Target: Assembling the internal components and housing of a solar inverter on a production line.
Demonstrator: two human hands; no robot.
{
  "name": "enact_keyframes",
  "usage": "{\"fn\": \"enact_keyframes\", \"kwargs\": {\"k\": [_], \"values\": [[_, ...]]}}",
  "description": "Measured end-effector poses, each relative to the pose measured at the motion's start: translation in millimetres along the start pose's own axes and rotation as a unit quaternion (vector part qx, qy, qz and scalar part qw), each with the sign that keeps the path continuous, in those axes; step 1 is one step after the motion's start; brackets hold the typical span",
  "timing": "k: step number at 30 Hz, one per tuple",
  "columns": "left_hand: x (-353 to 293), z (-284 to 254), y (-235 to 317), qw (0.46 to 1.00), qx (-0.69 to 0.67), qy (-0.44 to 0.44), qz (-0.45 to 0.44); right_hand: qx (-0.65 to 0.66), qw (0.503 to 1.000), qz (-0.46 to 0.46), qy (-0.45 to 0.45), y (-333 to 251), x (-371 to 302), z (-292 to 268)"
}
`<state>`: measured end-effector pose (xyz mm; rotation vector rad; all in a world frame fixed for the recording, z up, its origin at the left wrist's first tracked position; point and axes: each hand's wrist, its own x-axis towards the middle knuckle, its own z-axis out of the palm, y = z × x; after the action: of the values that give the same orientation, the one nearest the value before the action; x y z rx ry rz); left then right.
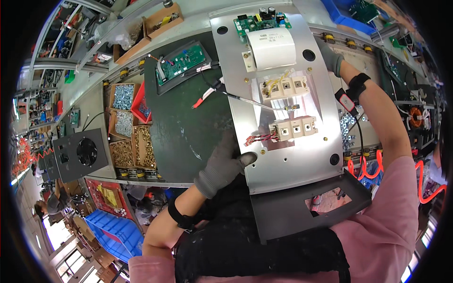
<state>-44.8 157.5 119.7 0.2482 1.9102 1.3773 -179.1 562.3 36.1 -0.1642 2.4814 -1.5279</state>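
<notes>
A silver metal mounting plate (292,167) is in front of me, with a black panel (302,212) with a rectangular cutout at its near end. It carries a green circuit board (255,26), a white capacitor block (271,47) and two cream terminal modules (285,87) (296,128). A cable and red wires run over it. My left hand (224,165), in a grey glove, closes on the plate's near left edge, thumb on top. My right hand (332,60), also gloved, holds the far right edge; its fingers are mostly hidden.
The plate overlaps a dark green mat (188,137). Left of it are boxes of screws and nuts (123,123), a red bin (141,106) and a black fan panel (82,153). A framed circuit board (181,63) lies behind. Loose nuts (347,129) and an orange coiled hose (373,167) are right.
</notes>
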Motion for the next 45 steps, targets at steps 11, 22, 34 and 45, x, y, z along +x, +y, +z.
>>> {"fn": "enact_keyframes", "kwargs": {"k": [11,22,34,45], "values": [[6.2,-4.3,13.7,0.985,-0.127,-0.072,-0.093,0.334,0.893,0.259,0.156,-42.1,-9.5,7.4],[-7.3,-9.3,11.4,0.968,-0.169,-0.108,-0.152,0.213,0.932,0.195,0.221,-92.6,-30.0,43.9],[-37.4,-64.8,-19.2,0.994,-0.03,-0.057,-0.092,-0.049,0.975,0.1,0.192,-51.4,-13.0,28.3],[-156.1,-366.3,-309.4,0.754,0.491,0.335,-0.28,-0.383,0.882,-0.21,0.173,-275.8,-85.2,1.8]]}}
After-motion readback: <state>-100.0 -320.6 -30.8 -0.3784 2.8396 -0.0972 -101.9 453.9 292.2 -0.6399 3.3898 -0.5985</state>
